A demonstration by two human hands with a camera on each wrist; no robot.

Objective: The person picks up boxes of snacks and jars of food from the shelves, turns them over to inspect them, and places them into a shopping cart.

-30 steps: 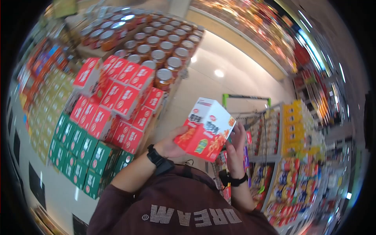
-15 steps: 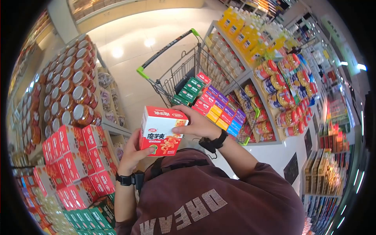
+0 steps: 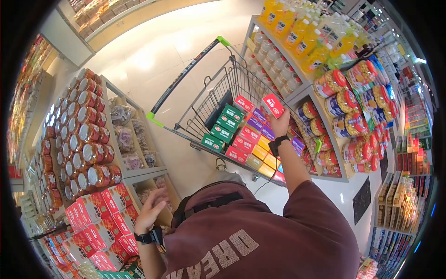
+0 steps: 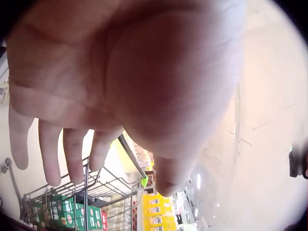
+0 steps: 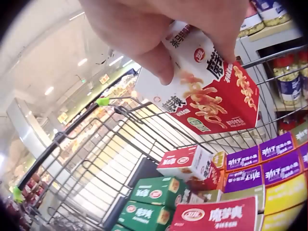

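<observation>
In the head view the right hand (image 3: 280, 123) grips a red and white box (image 3: 272, 106) above the far side of a shopping cart (image 3: 186, 135). The right wrist view shows its fingers (image 5: 161, 62) around the top of the box (image 5: 202, 91), over red, green, purple and yellow boxes in the cart. The left hand (image 3: 152, 207) holds nothing, fingers spread, between the body and the stacked red boxes (image 3: 100, 232). Its palm (image 4: 144, 72) fills much of the left wrist view.
Jars (image 3: 83, 135) stand on a display at the left, above bagged goods (image 3: 123, 139) on shelves. Right of the cart are yellow bottles (image 3: 297, 35) and large snack jars (image 3: 346, 125). Pale tiled floor (image 3: 153, 60) lies beyond the cart.
The right hand has carried the box from in front of the body out over the cart. The left hand has let go of it and moved left and down. The view has shifted slightly.
</observation>
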